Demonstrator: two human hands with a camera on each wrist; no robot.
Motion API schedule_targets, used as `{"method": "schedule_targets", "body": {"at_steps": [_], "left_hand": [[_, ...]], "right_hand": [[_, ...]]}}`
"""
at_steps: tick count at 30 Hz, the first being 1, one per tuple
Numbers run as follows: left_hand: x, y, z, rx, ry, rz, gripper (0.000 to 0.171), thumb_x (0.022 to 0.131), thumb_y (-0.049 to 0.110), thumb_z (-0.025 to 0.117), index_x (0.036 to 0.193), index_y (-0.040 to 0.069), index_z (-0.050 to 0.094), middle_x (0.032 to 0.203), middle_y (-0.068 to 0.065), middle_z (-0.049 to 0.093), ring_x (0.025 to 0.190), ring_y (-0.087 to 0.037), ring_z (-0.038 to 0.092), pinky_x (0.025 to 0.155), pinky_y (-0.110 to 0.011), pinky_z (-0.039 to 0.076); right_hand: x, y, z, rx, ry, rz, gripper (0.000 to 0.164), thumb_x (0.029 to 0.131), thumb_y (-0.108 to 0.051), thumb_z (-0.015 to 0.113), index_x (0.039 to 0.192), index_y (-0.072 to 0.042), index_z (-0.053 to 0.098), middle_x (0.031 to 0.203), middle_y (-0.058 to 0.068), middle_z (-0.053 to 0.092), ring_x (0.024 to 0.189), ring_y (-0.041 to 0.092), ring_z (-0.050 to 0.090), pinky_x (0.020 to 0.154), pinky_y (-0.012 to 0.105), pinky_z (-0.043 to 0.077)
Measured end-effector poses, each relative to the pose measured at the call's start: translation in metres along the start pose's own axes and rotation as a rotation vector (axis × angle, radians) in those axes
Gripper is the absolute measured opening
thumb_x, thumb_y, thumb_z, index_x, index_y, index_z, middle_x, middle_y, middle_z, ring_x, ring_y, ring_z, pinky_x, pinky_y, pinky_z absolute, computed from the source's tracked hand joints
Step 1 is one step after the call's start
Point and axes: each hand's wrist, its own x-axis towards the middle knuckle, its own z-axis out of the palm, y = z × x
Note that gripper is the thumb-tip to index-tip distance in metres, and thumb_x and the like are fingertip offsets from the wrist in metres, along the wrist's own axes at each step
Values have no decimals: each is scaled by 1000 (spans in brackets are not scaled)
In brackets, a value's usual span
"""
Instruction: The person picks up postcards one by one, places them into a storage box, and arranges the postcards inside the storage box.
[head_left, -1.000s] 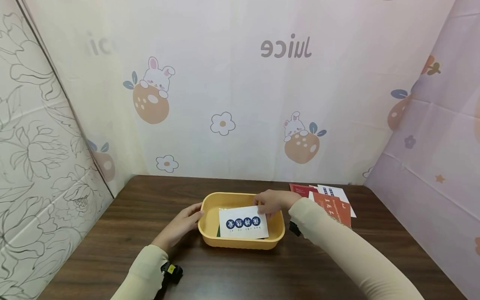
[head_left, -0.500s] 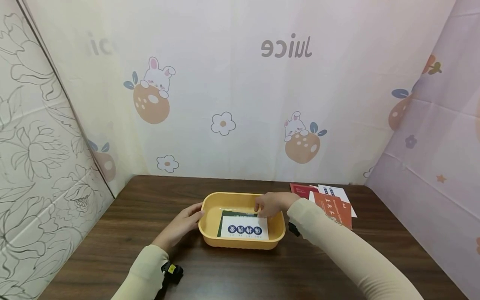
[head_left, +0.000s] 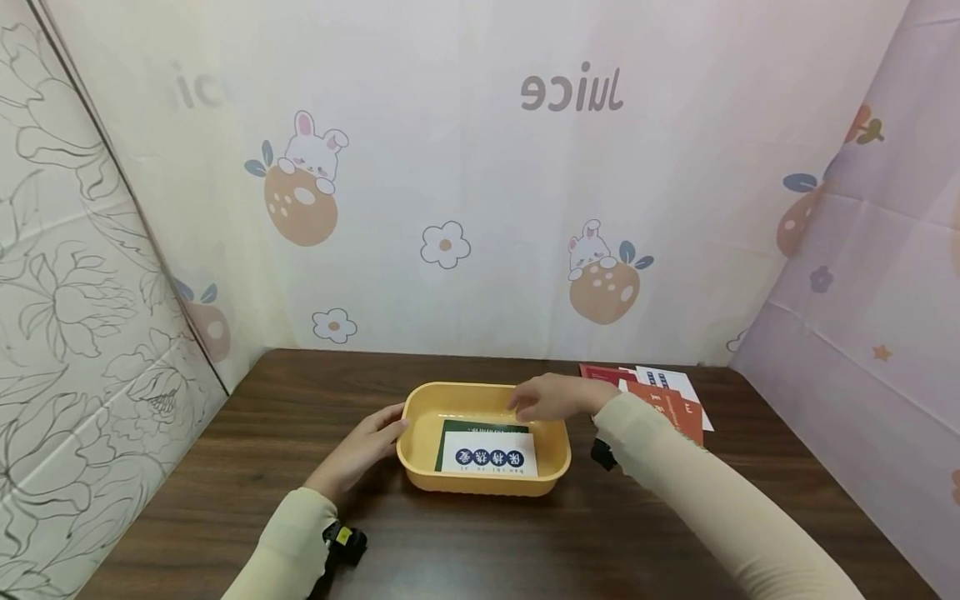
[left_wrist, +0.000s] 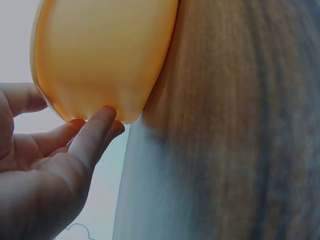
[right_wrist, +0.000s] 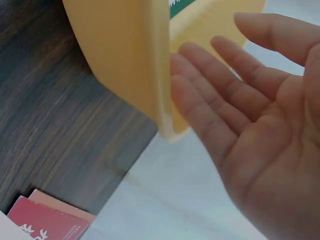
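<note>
A yellow plastic basin (head_left: 483,484) stands on the dark wood table. In it lies a white card (head_left: 480,447) with blue round characters, on top of a green card (head_left: 454,427) whose edges show. My left hand (head_left: 363,450) rests against the basin's left end, its fingertips on the outer wall in the left wrist view. Over the right end of the basin hovers my right hand (head_left: 553,396), holding nothing. The right wrist view shows its palm and loosely extended fingers (right_wrist: 200,100) by the inner side of the rim.
Behind the right forearm, several cards lie overlapping at the back right: a dark red card (head_left: 600,375), a white card (head_left: 678,384) and an orange-red card (head_left: 660,400). A patterned cloth (head_left: 450,167) hangs behind the table (head_left: 315,375).
The white card has gone from raised in the right fingers to lying flat on the green card. My right hand has let go of it and lifted slightly. The left hand has stayed put.
</note>
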Motion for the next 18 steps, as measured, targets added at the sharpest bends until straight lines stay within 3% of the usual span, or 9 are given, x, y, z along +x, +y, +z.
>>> {"method": "schedule_targets", "body": {"at_steps": [9, 18], "left_hand": [[-1, 1, 0, 7, 13, -1, 49, 108, 21, 49, 151, 0, 39, 150, -22, 43, 130, -34, 52, 102, -45, 48], [-1, 2, 0, 9, -6, 2, 49, 108, 20, 47, 151, -1, 37, 151, -23, 41, 132, -36, 49, 104, -46, 47]], "right_hand": [[-17, 19, -14, 102, 83, -65, 31, 100, -24, 63, 129, -16, 66, 118, -4, 66, 108, 17, 61, 94, 42, 54], [-38, 43, -22, 153, 125, -69, 32, 102, -28, 60, 129, -12, 65, 121, 1, 66, 108, 19, 62, 96, 48, 52]]}}
